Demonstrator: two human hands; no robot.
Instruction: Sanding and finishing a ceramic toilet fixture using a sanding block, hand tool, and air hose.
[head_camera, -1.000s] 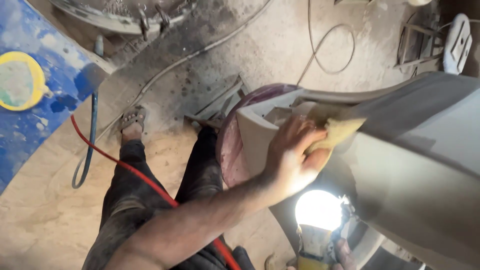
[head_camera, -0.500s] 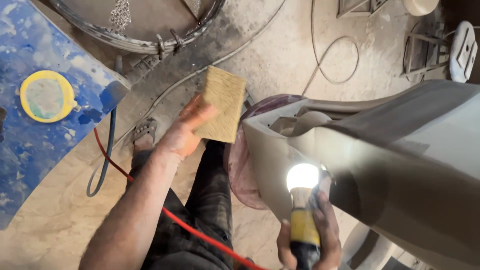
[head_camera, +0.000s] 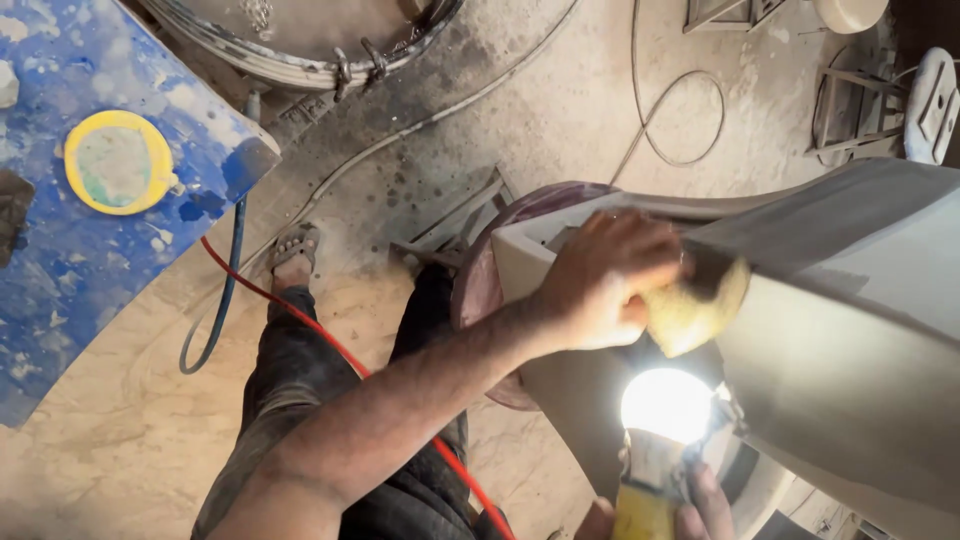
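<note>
My left hand (head_camera: 600, 280) grips a folded yellow sanding pad (head_camera: 692, 312) and presses it against the grey car body panel (head_camera: 850, 330) at the right. Just below, my right hand (head_camera: 690, 505) holds the yellow handle of a work lamp (head_camera: 665, 405), whose lit bulb shines up at the panel under the pad. Only the fingers of that hand show at the bottom edge. The panel rests over a round purplish stand (head_camera: 480, 290).
A blue paint-stained board (head_camera: 60, 250) with a yellow disc (head_camera: 118, 162) lies at the left. A red cable (head_camera: 330, 335) and a blue hose (head_camera: 225, 300) cross the dusty floor by my legs. A metal drum rim (head_camera: 300, 60) and loose wire (head_camera: 680, 110) lie beyond.
My left hand had lifted the pad off the panel and held it flat in the air; now it is back on the panel, folded. The lamp has stayed under the panel.
</note>
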